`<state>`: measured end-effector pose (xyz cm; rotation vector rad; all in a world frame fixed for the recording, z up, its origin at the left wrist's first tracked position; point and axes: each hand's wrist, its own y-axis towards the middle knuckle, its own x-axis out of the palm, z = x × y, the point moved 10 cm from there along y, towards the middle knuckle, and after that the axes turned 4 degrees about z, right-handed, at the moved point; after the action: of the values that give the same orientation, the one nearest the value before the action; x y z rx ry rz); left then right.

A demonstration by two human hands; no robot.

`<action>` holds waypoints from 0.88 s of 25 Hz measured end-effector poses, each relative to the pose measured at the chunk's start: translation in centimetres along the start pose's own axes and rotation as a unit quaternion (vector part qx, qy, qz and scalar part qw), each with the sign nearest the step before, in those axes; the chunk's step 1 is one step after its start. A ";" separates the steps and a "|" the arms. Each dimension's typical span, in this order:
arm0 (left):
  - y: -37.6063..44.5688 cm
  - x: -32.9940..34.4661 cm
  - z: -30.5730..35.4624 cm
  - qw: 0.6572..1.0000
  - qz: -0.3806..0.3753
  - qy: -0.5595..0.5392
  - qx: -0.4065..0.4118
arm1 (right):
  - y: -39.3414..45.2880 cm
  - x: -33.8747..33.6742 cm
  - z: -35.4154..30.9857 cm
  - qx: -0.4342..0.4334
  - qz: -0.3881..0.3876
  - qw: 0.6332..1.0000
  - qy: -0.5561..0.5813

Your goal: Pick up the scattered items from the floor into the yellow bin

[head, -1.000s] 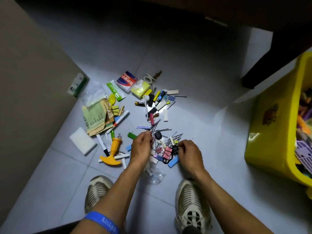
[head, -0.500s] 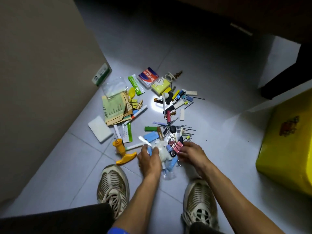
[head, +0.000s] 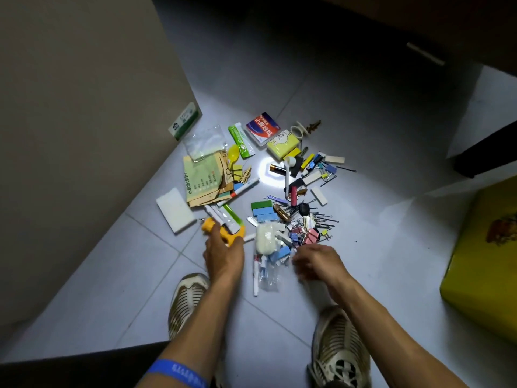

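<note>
So the left hand (head: pixel 223 254) is down on the floor (head: pixel 363 135) with its fingers wrapped round a yellow toy hammer (head: pixel 221 232), at the near-left edge of the mess. Right hand (head: pixel 317 260) hovers just beside the clear plastic bag (head: pixel 268 271), fingers curled downward, but it's blurry and I honestly can't tell if it's got hold of anything. Between the two hands there's a white lumpy thing (head: pixel 267 240) and a blue block (head: pixel 281 253). Just past that, a cluster of binder clips (head: pixel 306 233) and a spray of black hairpins (head: pixel 321 218). Further out: a white sponge (head: pixel 175 210), a green paper packet (head: pixel 201 177), a yellow box (head: pixel 282 142), a battery (head: pixel 277 168). The yellow bin (head: pixel 486 261) sits well apart at the right edge, only its side showing. A shoe (head: pixel 186 301) is under each arm
</note>
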<state>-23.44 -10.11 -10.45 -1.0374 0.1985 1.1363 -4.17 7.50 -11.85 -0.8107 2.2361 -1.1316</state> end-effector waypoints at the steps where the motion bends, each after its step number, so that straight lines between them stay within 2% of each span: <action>1: -0.3 0.3 0.3 1.000 0.008 0.000 0.016 | 0.3 -1.9 -1.2 -0.044 0.083 0.993 -0.073; 3: -0.4 -0.5 0.4 0.998 0.061 0.028 0.011 | -0.2 -5.3 -3.5 -0.117 0.217 0.952 -0.182; 4: -0.4 -0.5 0.0 0.997 0.066 0.041 -0.011 | -0.1 -6.2 -3.9 -0.125 0.236 0.945 -0.190; 6: -0.5 1.0 -0.6 0.997 0.032 0.057 -0.038 | 1.0 -6.1 -4.1 -0.110 0.210 0.957 -0.167; 8: -1.3 3.8 0.5 0.997 -0.024 0.070 -0.011 | 1.8 -3.6 -5.1 -0.130 0.179 0.961 -0.166; 11: -2.0 7.2 3.3 0.998 -0.062 0.003 0.023 | 2.5 2.1 -6.2 -0.166 0.118 0.969 -0.136; 14: -1.8 9.1 5.0 0.995 -0.079 -0.059 0.015 | 3.5 4.6 -5.7 -0.129 0.084 0.988 -0.025; 18: -1.3 8.9 5.2 0.982 -0.054 -0.180 -0.014 | 4.1 5.7 -6.0 -0.122 0.056 0.988 0.076; 22: -2.9 7.1 8.0 0.977 -0.027 -0.210 -0.023 | 4.0 4.7 -6.9 -0.148 0.071 0.968 0.188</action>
<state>-20.65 0.47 -8.74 -0.8153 -0.1919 1.2868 -13.09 9.77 -12.29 -0.5683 2.7790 -0.9572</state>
